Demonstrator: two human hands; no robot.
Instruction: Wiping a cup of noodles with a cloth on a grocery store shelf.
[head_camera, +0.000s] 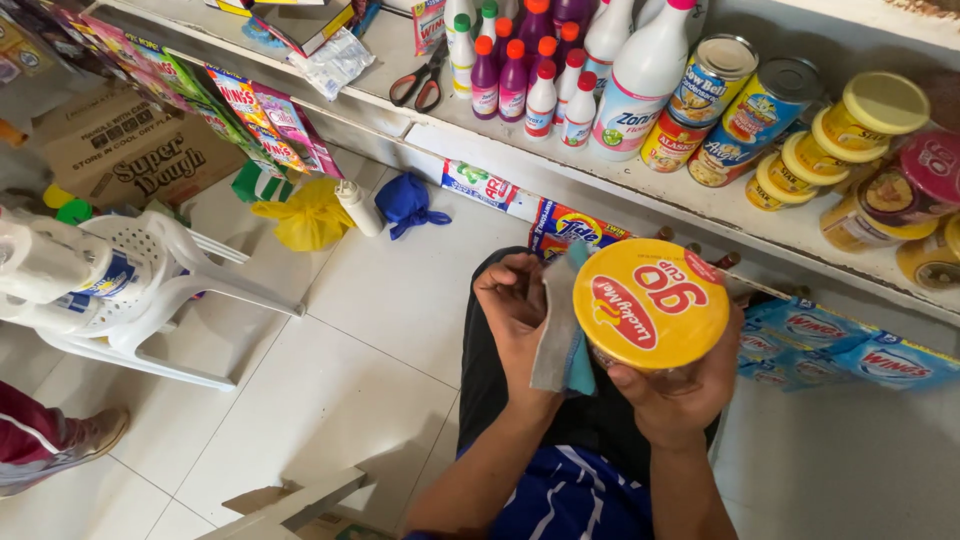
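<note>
The yellow-lidded cup (650, 303) is in the near middle of the scene, held from below in the clamped right hand (675, 395), lid facing up. Touching its left side, the left hand (515, 305) is closed on a grey and teal cloth (562, 330). Beyond, the far shelf (640, 190) carries 2 tilted cans (740, 95) and small bottles (530, 85), and a white plastic chair (150, 290) stands on the floor at the left.

White tiled floor (380, 290), daylit. White plastic chair (150, 290) at left. Long white shelf (560, 165) across top, loaded with bottles (540, 70) and cans (740, 100). Cardboard box (130, 150) beside chair.
</note>
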